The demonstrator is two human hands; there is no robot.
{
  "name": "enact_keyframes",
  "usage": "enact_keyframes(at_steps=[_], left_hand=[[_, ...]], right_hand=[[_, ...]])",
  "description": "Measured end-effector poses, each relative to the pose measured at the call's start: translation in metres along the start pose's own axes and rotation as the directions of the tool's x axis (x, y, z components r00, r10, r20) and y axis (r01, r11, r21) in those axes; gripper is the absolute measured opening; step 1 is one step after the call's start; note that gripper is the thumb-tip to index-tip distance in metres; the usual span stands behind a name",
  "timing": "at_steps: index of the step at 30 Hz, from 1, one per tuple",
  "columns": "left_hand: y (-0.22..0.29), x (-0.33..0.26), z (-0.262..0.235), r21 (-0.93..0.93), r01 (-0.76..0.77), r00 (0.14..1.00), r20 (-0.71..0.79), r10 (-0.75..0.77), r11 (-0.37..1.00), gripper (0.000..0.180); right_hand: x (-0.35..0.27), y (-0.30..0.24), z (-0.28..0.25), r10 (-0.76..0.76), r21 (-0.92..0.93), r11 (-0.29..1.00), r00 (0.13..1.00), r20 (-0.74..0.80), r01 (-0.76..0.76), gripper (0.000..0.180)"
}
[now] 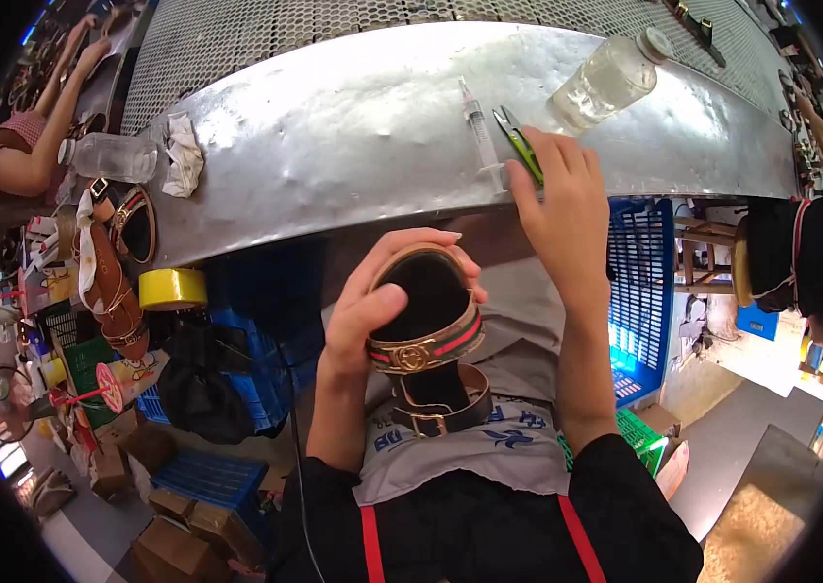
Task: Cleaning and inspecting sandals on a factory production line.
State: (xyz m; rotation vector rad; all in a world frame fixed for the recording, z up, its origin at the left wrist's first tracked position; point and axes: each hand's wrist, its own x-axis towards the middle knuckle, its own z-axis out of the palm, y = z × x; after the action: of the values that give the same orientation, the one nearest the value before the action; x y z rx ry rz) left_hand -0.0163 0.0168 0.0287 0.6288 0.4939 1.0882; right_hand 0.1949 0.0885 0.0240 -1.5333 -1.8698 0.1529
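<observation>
- Black-soled sandal with a red-and-green striped strap and gold buckle (428,325) is held over the lap, sole turned up toward the camera, below the near edge of the dented grey metal tabletop (353,146).
- Left hand (372,306) is wrapped around the sandal: the thumb is laid across the black insole and the fingers (455,255) are curled over the toe end, so the grasp is closed on the shoe.
- Right hand (567,219) is stretched forward to the tabletop edge; its fingers are closed on a pair of green-handled thread snips (518,144), whose blades are seen pointing away from the person.
- Clear plastic syringe (481,136) is found lying on the tabletop just beside the snips, on their left.
- Clear plastic bottle with a white cap (610,78) is noted lying on its side farther back, to the right of the snips.
- Second clear bottle (112,157) and a crumpled white rag (181,155) are recorded at the left end of the tabletop, next to each other.
- Yellow tape roll (171,289) is seen below the left end, near brown strapped sandals (115,282).
- Blue plastic crate (639,282) is seen under the tabletop, to the right of the right forearm.
- Another person's arm (52,107) is visible at the far left.
</observation>
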Motion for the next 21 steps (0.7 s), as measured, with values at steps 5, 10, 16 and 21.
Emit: enact_keyframes(at_steps=[5,10,16,21], left_hand=[[0.002,0.000,0.000,0.014,0.005,0.999,0.050,-0.005,1.000,0.061],[0.009,-0.002,0.008,0.038,0.045,0.997,0.060,-0.047,0.998,0.059],[0.019,-0.006,0.027,0.093,0.102,0.992,0.059,-0.108,0.990,0.059],[0.022,-0.012,0.040,0.242,0.136,0.987,0.055,-0.154,0.961,0.059]], right_hand=[[0.010,0.020,0.007,-0.076,-0.276,0.956,0.994,0.081,0.095,0.020],[0.005,0.023,-0.002,-0.007,-0.113,0.994,0.999,-0.031,0.003,0.015],[-0.029,-0.031,-0.075,0.409,0.683,0.414,0.793,0.451,-0.602,0.022],[-0.045,-0.061,-0.093,0.169,0.636,0.620,0.869,0.465,-0.461,0.026]])
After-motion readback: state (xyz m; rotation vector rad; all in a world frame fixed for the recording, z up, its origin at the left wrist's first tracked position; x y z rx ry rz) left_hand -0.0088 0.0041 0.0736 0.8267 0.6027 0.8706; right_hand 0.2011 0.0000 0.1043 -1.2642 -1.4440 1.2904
